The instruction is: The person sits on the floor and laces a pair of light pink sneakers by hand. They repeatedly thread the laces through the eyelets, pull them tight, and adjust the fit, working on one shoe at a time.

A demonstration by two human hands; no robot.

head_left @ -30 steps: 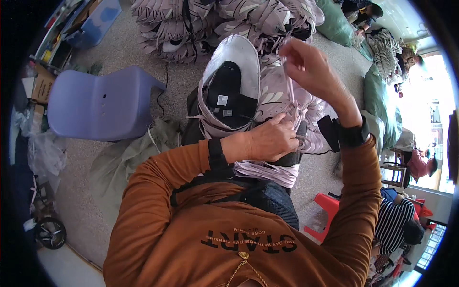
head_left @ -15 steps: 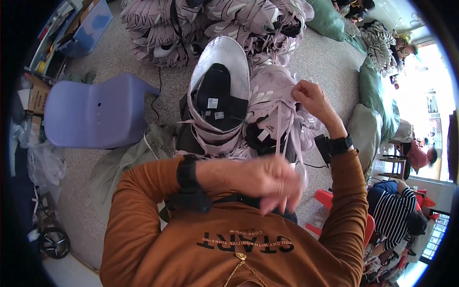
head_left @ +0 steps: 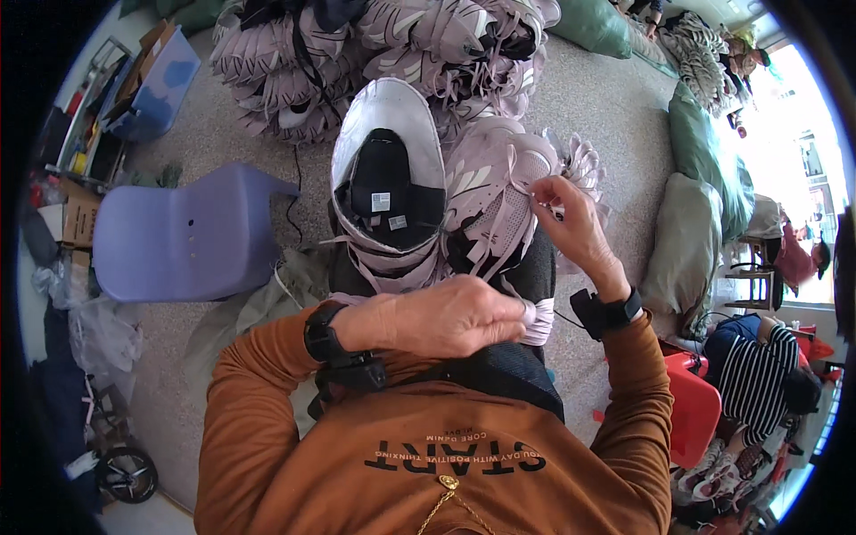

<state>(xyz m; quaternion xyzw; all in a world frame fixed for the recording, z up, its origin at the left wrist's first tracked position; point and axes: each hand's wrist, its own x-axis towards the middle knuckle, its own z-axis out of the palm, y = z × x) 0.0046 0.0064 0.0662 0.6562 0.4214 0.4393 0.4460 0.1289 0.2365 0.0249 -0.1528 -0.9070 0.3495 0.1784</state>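
Observation:
A pale pink shoe upper [head_left: 473,165] with a perforated tongue and loose lace lies before me. At its right edge my right hand [head_left: 575,227] is closed, thumb and forefinger pinching the pink shoelace [head_left: 510,174]. My left hand [head_left: 446,316] is closed below the upper, fingertips together beside pink strips [head_left: 539,323] at my lap; what it pinches, if anything, I cannot make out. To the left of the upper stands a stack of shoe uppers, the top one [head_left: 349,134] showing white lining and a black inside with two white labels.
Piles of pink uppers [head_left: 294,71] stand ahead. A purple stool [head_left: 187,232] is at left, a blue bin [head_left: 169,94] behind it. Green sacks [head_left: 709,160] line the right side. Near a red stool [head_left: 691,401] sits a person in stripes [head_left: 740,374].
My left hand has moved left and up, its blurred fingers now pinched together. My right hand has shifted slightly down, still at the lace. The upper's tongue and lace now show more plainly.

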